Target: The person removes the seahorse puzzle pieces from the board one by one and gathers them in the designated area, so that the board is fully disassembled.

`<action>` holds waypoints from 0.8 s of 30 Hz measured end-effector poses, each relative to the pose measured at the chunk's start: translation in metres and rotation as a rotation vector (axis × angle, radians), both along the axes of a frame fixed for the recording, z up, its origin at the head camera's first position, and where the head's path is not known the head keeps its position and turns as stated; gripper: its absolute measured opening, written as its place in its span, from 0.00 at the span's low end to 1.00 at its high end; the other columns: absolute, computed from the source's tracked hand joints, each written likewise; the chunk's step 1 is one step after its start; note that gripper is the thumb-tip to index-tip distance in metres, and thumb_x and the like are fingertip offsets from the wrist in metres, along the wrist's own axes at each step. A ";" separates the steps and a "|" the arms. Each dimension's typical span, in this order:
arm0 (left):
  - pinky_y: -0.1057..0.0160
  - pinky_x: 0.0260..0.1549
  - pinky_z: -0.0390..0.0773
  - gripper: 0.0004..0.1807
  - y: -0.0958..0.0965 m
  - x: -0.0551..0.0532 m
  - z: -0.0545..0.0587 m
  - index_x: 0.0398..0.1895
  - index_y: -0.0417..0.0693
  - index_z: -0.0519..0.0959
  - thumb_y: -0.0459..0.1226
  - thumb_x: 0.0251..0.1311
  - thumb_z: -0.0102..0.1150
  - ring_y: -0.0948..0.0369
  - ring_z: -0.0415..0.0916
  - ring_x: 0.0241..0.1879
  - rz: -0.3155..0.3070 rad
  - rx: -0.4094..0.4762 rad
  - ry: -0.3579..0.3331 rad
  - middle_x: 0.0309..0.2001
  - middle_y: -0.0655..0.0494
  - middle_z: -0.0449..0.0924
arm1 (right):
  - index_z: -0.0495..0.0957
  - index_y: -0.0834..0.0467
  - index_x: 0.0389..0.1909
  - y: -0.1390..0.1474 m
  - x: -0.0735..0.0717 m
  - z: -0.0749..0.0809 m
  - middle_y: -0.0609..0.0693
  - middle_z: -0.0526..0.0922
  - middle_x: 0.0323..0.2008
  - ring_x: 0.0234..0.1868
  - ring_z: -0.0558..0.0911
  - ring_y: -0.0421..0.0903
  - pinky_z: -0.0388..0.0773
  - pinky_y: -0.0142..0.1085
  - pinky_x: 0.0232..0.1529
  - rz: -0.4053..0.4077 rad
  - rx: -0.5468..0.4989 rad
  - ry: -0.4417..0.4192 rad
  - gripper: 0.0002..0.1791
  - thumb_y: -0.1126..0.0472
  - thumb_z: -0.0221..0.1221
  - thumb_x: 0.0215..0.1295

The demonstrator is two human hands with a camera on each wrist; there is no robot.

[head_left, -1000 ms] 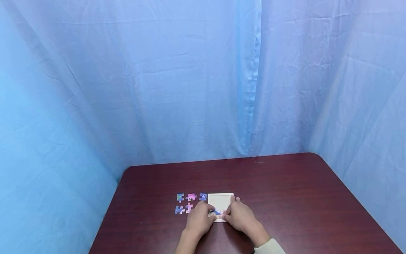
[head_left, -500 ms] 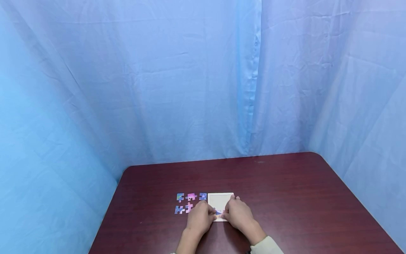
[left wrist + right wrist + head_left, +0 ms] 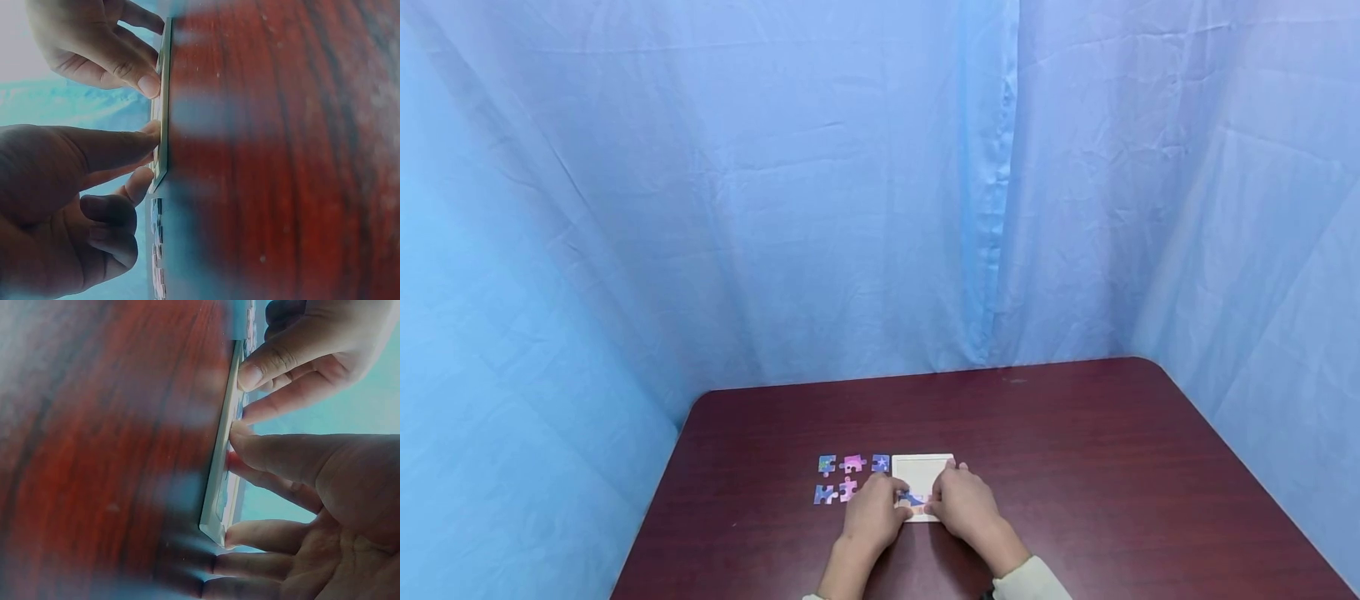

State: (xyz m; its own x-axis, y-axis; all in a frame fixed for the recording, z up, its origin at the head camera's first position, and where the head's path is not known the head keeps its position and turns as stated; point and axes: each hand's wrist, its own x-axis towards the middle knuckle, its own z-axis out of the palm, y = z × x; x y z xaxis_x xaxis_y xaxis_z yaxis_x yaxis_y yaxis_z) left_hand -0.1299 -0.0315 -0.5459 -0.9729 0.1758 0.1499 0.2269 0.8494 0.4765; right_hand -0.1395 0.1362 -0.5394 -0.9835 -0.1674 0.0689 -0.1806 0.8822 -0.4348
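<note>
A small pale square puzzle tray (image 3: 923, 473) lies on the table, its far part bare and a row of puzzle pieces (image 3: 914, 500) along its near side. My left hand (image 3: 871, 517) is at the tray's near left corner, thumb and index finger pinching a piece there. My right hand (image 3: 967, 502) has its thumb and index finger on a piece at the near right. In the right wrist view, other fingers of the right hand (image 3: 350, 506) reach past the tray's edge (image 3: 215, 481). The fingers partly hide the pieces under them.
Left of the tray lie several loose jigsaw pieces, among them a pink one (image 3: 853, 463), a blue one with a star (image 3: 881, 462) and a blue one (image 3: 824, 495). The dark red wooden table (image 3: 1075, 450) is surrounded by blue curtains (image 3: 850, 208).
Both hands stay at the tray with small finger shifts. The left fingers have drawn back slightly, showing more of the blue piece than half a second ago. The loose pieces have not moved.
</note>
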 end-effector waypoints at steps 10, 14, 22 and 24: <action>0.63 0.25 0.72 0.16 0.002 -0.004 -0.003 0.38 0.49 0.88 0.33 0.42 0.82 0.64 0.75 0.27 0.007 0.019 0.028 0.29 0.57 0.80 | 0.82 0.50 0.15 0.000 0.001 0.000 0.75 0.83 0.58 0.57 0.86 0.73 0.85 0.61 0.51 0.007 -0.002 0.024 0.14 0.56 0.78 0.52; 0.64 0.23 0.72 0.14 0.001 -0.005 -0.003 0.34 0.50 0.88 0.32 0.42 0.81 0.65 0.76 0.25 0.000 0.037 0.042 0.26 0.59 0.83 | 0.82 0.49 0.15 0.001 0.001 0.000 0.74 0.83 0.58 0.58 0.85 0.72 0.85 0.60 0.50 0.009 -0.004 0.016 0.15 0.57 0.78 0.53; 0.68 0.20 0.66 0.10 -0.004 -0.004 0.003 0.26 0.55 0.88 0.32 0.42 0.80 0.73 0.67 0.19 -0.021 0.062 0.085 0.17 0.69 0.77 | 0.83 0.49 0.16 0.002 0.000 0.000 0.75 0.82 0.60 0.60 0.84 0.73 0.84 0.61 0.53 0.010 0.000 0.009 0.14 0.57 0.78 0.53; 0.69 0.20 0.66 0.09 -0.006 -0.003 0.005 0.26 0.57 0.88 0.32 0.44 0.79 0.74 0.67 0.19 -0.025 0.066 0.084 0.18 0.70 0.78 | 0.82 0.49 0.16 0.002 -0.001 0.000 0.75 0.82 0.60 0.60 0.84 0.73 0.84 0.61 0.53 0.008 -0.002 0.009 0.14 0.57 0.78 0.53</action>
